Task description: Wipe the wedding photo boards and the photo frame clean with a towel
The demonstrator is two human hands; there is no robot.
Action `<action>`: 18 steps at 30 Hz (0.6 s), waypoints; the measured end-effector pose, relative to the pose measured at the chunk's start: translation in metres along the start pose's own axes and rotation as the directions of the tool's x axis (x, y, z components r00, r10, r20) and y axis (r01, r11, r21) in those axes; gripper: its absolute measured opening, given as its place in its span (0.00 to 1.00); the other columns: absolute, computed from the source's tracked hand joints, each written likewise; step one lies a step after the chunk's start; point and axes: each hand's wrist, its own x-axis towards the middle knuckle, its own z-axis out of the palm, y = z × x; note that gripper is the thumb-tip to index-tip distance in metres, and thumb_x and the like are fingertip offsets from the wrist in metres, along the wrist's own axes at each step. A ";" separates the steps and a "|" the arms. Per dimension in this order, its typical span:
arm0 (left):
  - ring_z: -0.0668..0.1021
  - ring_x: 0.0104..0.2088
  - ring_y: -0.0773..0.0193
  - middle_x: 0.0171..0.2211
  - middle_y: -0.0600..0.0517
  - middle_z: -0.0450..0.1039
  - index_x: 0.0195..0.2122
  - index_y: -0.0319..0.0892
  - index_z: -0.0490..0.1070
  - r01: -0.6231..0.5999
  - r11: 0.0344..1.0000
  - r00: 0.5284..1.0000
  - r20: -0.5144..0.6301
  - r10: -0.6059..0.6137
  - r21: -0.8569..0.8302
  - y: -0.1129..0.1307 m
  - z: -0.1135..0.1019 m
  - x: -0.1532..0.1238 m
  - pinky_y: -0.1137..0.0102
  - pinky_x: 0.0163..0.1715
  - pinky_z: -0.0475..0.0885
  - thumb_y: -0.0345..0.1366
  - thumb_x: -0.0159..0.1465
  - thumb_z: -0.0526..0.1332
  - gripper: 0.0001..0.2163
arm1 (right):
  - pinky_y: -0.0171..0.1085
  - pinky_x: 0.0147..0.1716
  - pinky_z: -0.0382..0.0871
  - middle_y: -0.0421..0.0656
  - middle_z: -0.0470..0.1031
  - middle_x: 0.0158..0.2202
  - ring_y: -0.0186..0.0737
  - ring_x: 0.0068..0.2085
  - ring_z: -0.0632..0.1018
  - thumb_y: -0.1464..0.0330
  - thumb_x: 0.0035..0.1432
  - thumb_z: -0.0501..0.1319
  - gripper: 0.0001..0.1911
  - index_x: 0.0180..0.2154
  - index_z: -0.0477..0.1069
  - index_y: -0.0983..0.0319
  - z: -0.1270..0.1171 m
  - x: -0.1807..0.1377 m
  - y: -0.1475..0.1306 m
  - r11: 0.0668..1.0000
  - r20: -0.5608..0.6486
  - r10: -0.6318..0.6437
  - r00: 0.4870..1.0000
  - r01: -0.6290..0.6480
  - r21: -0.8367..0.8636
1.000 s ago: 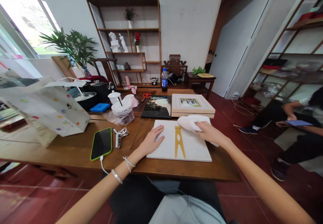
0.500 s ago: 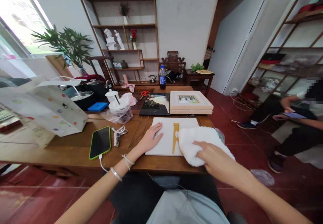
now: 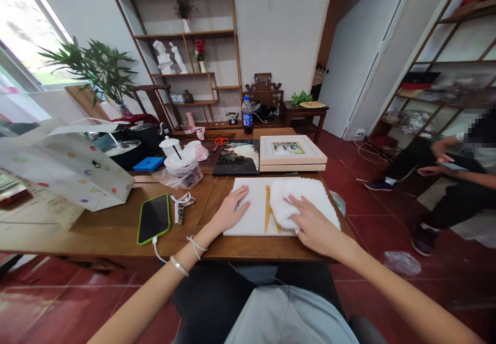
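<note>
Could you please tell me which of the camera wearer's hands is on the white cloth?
The right hand, spread on the white cloth; the left hand rests directly on the white board, left of the yellow piece.

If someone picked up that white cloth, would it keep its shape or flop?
The cloth would probably flop: it looks soft, with rounded, uneven edges. Its fluffy surface suggests it's light for its size. Pushed by the right hand, it may bunch up rather than roll, as it lies spread over the board.
</note>
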 end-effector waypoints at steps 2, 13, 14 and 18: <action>0.61 0.60 0.56 0.58 0.43 0.60 0.55 0.38 0.63 0.000 1.000 1.000 0.001 0.000 0.000 0.001 0.000 0.000 0.53 0.60 0.50 0.41 0.62 0.52 0.21 | 0.51 0.58 0.47 0.53 0.57 0.60 0.50 0.61 0.55 0.78 0.44 0.53 0.19 0.39 0.73 0.64 -0.010 -0.020 -0.021 0.997 0.059 -0.023 0.998 0.019 0.076; 0.61 0.60 0.56 0.58 0.44 0.60 0.55 0.38 0.63 0.003 1.000 1.000 -0.002 -0.003 -0.009 0.001 0.000 0.000 0.54 0.60 0.50 0.41 0.62 0.52 0.22 | 0.46 0.58 0.50 0.50 0.59 0.59 0.47 0.61 0.55 0.77 0.42 0.54 0.20 0.40 0.72 0.63 -0.008 0.015 0.030 0.977 0.014 -0.059 0.998 0.055 0.204; 0.61 0.60 0.56 0.58 0.44 0.60 0.56 0.38 0.62 0.005 1.000 1.000 -0.001 -0.005 -0.004 0.000 0.000 0.000 0.54 0.60 0.50 0.41 0.62 0.52 0.22 | 0.48 0.58 0.49 0.50 0.59 0.59 0.47 0.62 0.55 0.77 0.43 0.54 0.21 0.41 0.71 0.64 -0.005 0.025 0.039 0.980 0.005 -0.056 0.998 0.054 0.194; 0.61 0.60 0.57 0.58 0.43 0.60 0.56 0.37 0.62 -0.003 1.000 1.000 0.003 0.003 0.002 -0.003 0.001 0.000 0.54 0.60 0.51 0.41 0.62 0.52 0.22 | 0.54 0.59 0.39 0.53 0.61 0.58 0.47 0.63 0.50 0.78 0.44 0.51 0.25 0.47 0.68 0.67 0.006 0.053 0.050 0.995 -0.054 -0.014 0.998 0.019 0.100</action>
